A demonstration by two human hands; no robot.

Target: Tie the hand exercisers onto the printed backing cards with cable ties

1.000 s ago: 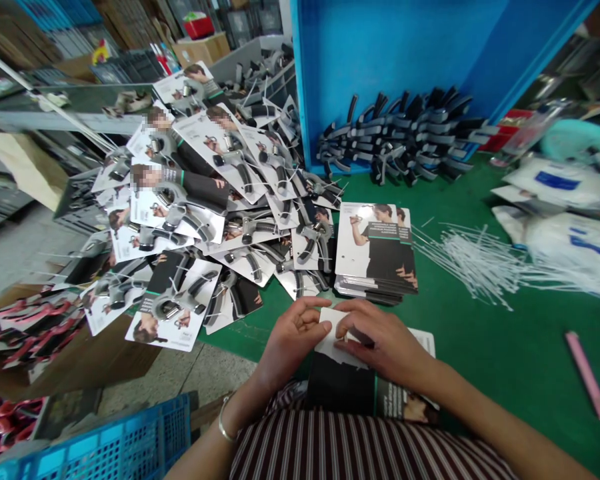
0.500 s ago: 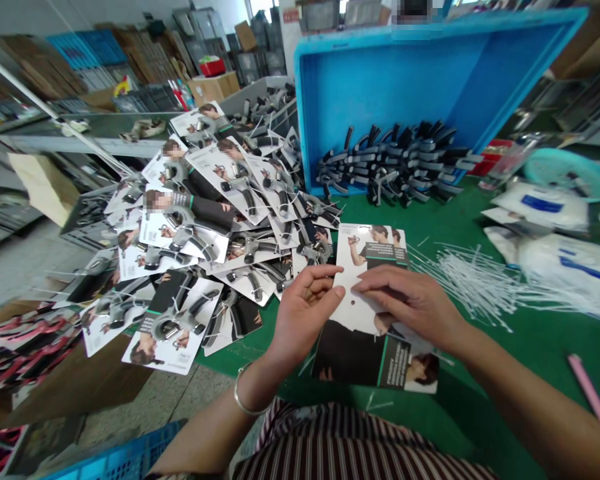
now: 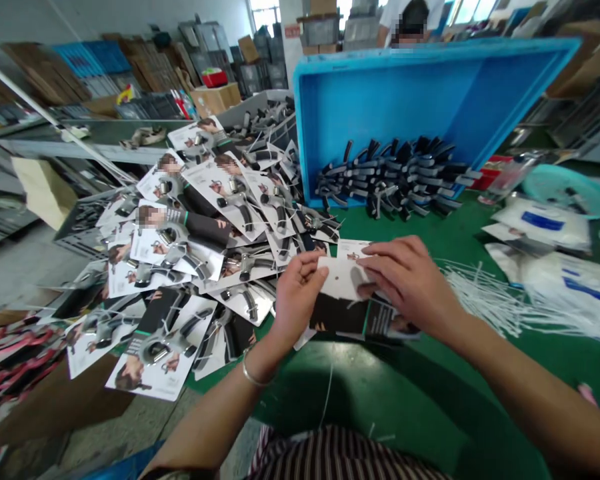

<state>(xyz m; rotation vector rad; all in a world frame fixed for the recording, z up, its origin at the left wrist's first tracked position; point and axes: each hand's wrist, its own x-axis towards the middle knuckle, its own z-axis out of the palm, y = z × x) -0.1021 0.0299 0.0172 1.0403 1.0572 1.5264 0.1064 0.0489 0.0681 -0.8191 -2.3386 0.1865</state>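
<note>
A printed backing card (image 3: 339,283), white and black with small holes, is tilted up in front of me above the green table. My left hand (image 3: 300,293) pinches its left edge, thumb on top and fingers curled. My right hand (image 3: 413,280) lies over its right part with the fingers together; its thumb is hidden. Another printed card (image 3: 353,248) shows just behind. To the left lies a heap of cards with grey-and-black hand grips (image 3: 173,340) tied on.
A blue crate (image 3: 425,100) on its side holds many loose hand grips (image 3: 395,175). White cable ties (image 3: 485,297) lie spread on the right beside plastic bags (image 3: 570,280). A turquoise basin (image 3: 570,190) stands behind them. Pink-and-black grips (image 3: 20,360) fill a box at lower left.
The card is tilted up and farther from me, its near edge off the table. My left hand has closed on its left edge. My right hand has moved slightly up over it.
</note>
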